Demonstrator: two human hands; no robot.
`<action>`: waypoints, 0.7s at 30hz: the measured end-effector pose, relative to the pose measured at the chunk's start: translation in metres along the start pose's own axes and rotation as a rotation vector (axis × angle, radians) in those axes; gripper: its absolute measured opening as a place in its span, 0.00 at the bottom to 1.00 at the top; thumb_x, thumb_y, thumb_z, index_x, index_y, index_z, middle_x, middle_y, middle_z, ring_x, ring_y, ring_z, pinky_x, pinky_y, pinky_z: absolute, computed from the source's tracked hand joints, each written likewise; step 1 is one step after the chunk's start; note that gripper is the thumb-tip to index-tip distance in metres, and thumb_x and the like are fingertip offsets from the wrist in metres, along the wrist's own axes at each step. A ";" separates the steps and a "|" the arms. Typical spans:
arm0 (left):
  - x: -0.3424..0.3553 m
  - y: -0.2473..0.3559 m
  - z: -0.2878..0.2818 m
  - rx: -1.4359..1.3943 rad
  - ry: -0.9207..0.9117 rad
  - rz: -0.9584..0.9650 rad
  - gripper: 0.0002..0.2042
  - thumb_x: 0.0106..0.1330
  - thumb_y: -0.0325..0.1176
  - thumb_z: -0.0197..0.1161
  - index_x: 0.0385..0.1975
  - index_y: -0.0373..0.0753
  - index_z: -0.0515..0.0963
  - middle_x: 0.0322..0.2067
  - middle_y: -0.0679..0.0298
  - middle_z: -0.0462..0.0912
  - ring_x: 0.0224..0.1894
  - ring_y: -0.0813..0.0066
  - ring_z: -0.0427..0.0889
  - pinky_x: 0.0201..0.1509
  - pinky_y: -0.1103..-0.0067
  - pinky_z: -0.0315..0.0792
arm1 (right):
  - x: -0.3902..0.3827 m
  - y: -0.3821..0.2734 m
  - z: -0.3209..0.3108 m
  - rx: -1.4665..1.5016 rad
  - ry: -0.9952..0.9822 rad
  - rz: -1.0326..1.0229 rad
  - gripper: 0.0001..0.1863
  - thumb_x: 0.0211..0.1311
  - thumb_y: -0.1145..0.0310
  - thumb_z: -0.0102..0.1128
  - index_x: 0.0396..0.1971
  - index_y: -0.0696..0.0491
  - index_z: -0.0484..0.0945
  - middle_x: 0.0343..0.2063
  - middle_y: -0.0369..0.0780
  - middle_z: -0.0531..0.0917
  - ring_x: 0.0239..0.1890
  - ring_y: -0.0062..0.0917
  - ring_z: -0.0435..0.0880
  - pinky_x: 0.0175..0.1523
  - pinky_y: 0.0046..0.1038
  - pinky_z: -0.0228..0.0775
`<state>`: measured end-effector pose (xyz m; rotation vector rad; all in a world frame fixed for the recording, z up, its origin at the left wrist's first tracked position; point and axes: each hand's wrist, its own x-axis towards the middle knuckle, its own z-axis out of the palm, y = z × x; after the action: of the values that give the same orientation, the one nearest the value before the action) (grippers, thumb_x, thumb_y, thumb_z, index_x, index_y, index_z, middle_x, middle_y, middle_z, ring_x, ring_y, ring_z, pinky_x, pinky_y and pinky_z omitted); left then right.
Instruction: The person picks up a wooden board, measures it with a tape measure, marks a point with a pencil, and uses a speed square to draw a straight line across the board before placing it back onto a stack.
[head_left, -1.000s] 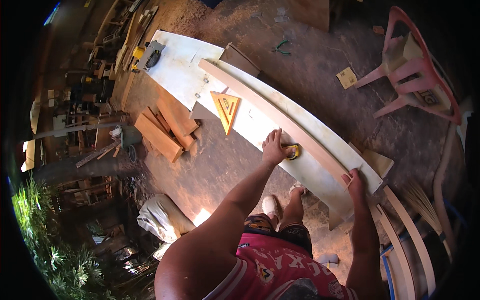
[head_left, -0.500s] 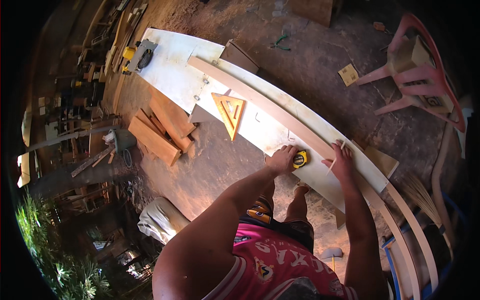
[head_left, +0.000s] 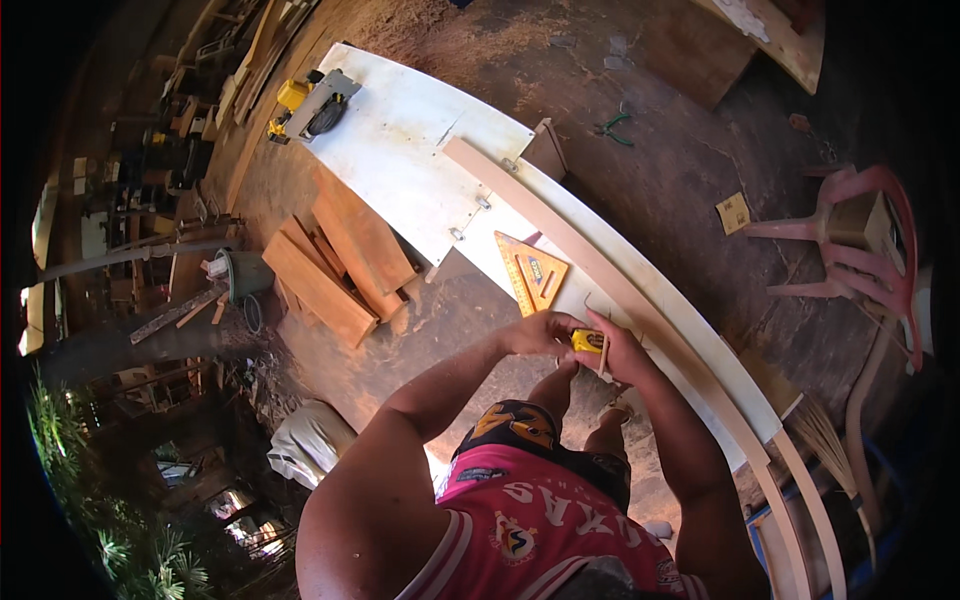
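My left hand [head_left: 545,333] and my right hand [head_left: 622,348] are close together over the near edge of a long white board [head_left: 390,130], both closed around a yellow tape measure [head_left: 588,341]. My right hand also holds a thin pale wooden stick [head_left: 604,364], perhaps a pencil. A long pale wood strip [head_left: 570,255] lies along the board, with small metal pieces [head_left: 483,202] near its far part. An orange triangular square [head_left: 530,275] lies flat just beyond my hands. A yellow and grey power tool [head_left: 305,105] rests at the board's far end.
Loose orange-brown planks [head_left: 320,280] lie on the floor to the left, near a bucket [head_left: 243,275]. To the right stand a pink plastic chair [head_left: 840,230] and bundled thin strips [head_left: 830,440]. Green pliers [head_left: 615,130], a small cardboard piece [head_left: 733,212] and leaning panels [head_left: 700,55] are beyond the board.
The tape measure has been lifted and now sits between both hands. My right hand has moved left from the wood strip to join my left. The view has shifted.
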<state>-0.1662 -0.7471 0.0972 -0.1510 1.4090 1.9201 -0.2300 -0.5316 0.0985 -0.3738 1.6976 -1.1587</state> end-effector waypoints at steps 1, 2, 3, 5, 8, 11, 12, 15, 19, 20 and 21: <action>-0.004 0.000 -0.018 -0.071 0.052 0.012 0.16 0.61 0.28 0.67 0.47 0.31 0.76 0.41 0.60 0.83 0.44 0.74 0.81 0.49 0.78 0.76 | 0.010 -0.014 -0.003 -0.063 0.063 -0.096 0.44 0.49 0.60 0.75 0.64 0.59 0.61 0.45 0.52 0.82 0.47 0.33 0.82 0.52 0.32 0.73; -0.007 0.001 -0.034 -0.142 0.105 0.023 0.13 0.64 0.26 0.64 0.47 0.31 0.76 0.39 0.63 0.83 0.43 0.78 0.81 0.48 0.80 0.76 | 0.019 -0.023 -0.004 -0.078 0.069 -0.115 0.41 0.52 0.61 0.71 0.64 0.59 0.61 0.42 0.51 0.82 0.44 0.33 0.83 0.50 0.32 0.74; -0.007 0.002 -0.052 -0.155 0.169 0.024 0.09 0.64 0.26 0.63 0.43 0.32 0.77 0.36 0.65 0.83 0.38 0.81 0.81 0.44 0.83 0.76 | 0.028 -0.035 -0.005 -0.138 0.069 -0.157 0.39 0.54 0.60 0.70 0.63 0.59 0.62 0.40 0.50 0.82 0.41 0.33 0.83 0.47 0.32 0.74; -0.001 -0.001 -0.081 -0.090 0.145 0.019 0.09 0.63 0.28 0.65 0.40 0.33 0.78 0.35 0.66 0.83 0.36 0.81 0.80 0.41 0.84 0.75 | 0.047 -0.047 -0.006 -0.207 0.064 -0.208 0.37 0.55 0.60 0.68 0.63 0.58 0.63 0.38 0.49 0.82 0.39 0.34 0.84 0.45 0.32 0.74; 0.000 0.008 -0.131 0.073 0.190 0.033 0.05 0.64 0.31 0.64 0.36 0.38 0.78 0.32 0.70 0.81 0.33 0.83 0.79 0.36 0.85 0.75 | 0.045 -0.032 -0.028 -0.294 -0.036 -0.026 0.31 0.57 0.62 0.66 0.59 0.58 0.69 0.34 0.46 0.83 0.33 0.33 0.83 0.40 0.32 0.74; -0.022 0.023 -0.241 0.078 0.515 0.157 0.04 0.66 0.29 0.60 0.38 0.39 0.79 0.38 0.67 0.81 0.39 0.78 0.79 0.42 0.79 0.78 | 0.009 0.017 -0.067 -0.119 -0.092 0.015 0.26 0.59 0.66 0.64 0.56 0.58 0.71 0.35 0.42 0.83 0.34 0.26 0.81 0.39 0.29 0.73; -0.025 0.023 -0.282 0.017 0.667 0.280 0.06 0.67 0.29 0.60 0.40 0.37 0.80 0.38 0.65 0.82 0.38 0.78 0.79 0.42 0.79 0.77 | -0.007 0.029 -0.080 -0.123 -0.095 0.026 0.26 0.59 0.66 0.64 0.56 0.58 0.71 0.35 0.42 0.83 0.34 0.26 0.81 0.39 0.29 0.73; 0.003 0.043 -0.353 0.064 1.246 0.326 0.11 0.61 0.30 0.64 0.41 0.31 0.81 0.32 0.61 0.84 0.31 0.76 0.80 0.38 0.79 0.76 | -0.031 0.040 -0.101 -0.232 0.034 -0.031 0.23 0.61 0.69 0.60 0.56 0.58 0.72 0.40 0.45 0.81 0.41 0.26 0.80 0.48 0.29 0.72; 0.041 0.058 -0.385 0.294 1.601 0.189 0.06 0.58 0.30 0.65 0.32 0.38 0.85 0.27 0.63 0.86 0.30 0.75 0.83 0.41 0.78 0.75 | -0.003 0.018 -0.097 -0.242 0.122 0.006 0.21 0.60 0.70 0.61 0.54 0.58 0.73 0.37 0.42 0.81 0.38 0.23 0.78 0.45 0.26 0.72; 0.057 0.063 -0.376 0.274 1.626 0.170 0.05 0.59 0.31 0.66 0.32 0.40 0.86 0.28 0.63 0.86 0.31 0.73 0.84 0.41 0.78 0.75 | 0.001 0.019 -0.098 -0.249 0.145 0.025 0.21 0.60 0.71 0.61 0.53 0.58 0.73 0.36 0.42 0.81 0.38 0.23 0.78 0.46 0.26 0.72; 0.058 0.067 -0.377 0.303 1.641 0.123 0.05 0.59 0.31 0.66 0.33 0.40 0.86 0.28 0.62 0.87 0.32 0.73 0.84 0.41 0.77 0.75 | 0.010 0.021 -0.094 -0.217 0.161 0.000 0.19 0.60 0.71 0.61 0.51 0.58 0.74 0.37 0.42 0.81 0.39 0.24 0.79 0.47 0.26 0.71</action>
<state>-0.3684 -1.0529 -0.0265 -1.8048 2.6462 1.4475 -0.3089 -0.4791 0.0787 -0.4230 1.9721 -1.0294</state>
